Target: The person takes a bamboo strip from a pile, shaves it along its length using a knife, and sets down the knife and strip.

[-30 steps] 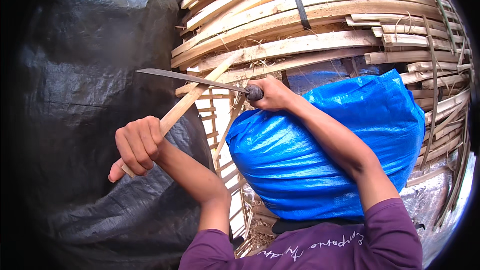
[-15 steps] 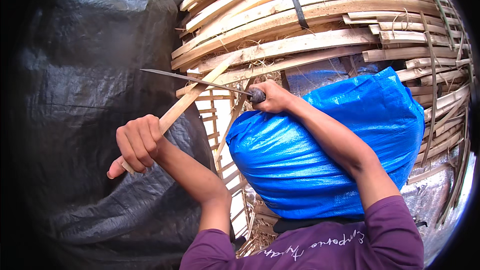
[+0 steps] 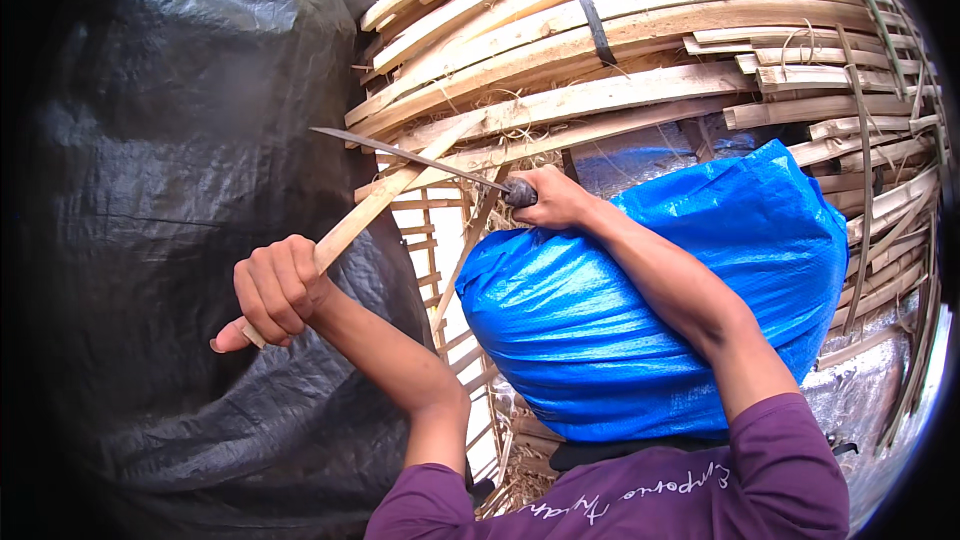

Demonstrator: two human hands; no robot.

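My left hand (image 3: 277,290) is closed round the lower end of a pale split-bamboo strip (image 3: 371,208), which slants up and to the right. The dark handle of a long knife (image 3: 440,164) sits in my closed right hand (image 3: 553,198). Its narrow blade points left and crosses over the strip near the strip's upper part, apparently touching it. My right forearm rests along a blue plastic sheet (image 3: 660,310) bundled over my lap.
Stacked long bamboo slats (image 3: 640,15), bound with dark bands, fill the far side. A black plastic sheet (image 3: 200,160) hangs at the left. Thin shavings (image 3: 525,480) lie below, beside a slatted lattice (image 3: 425,260) with gaps.
The knife has shifted a little to the right along with my right hand, and its tip is slightly lower on the blade's slant. The strip and my left hand have barely moved.
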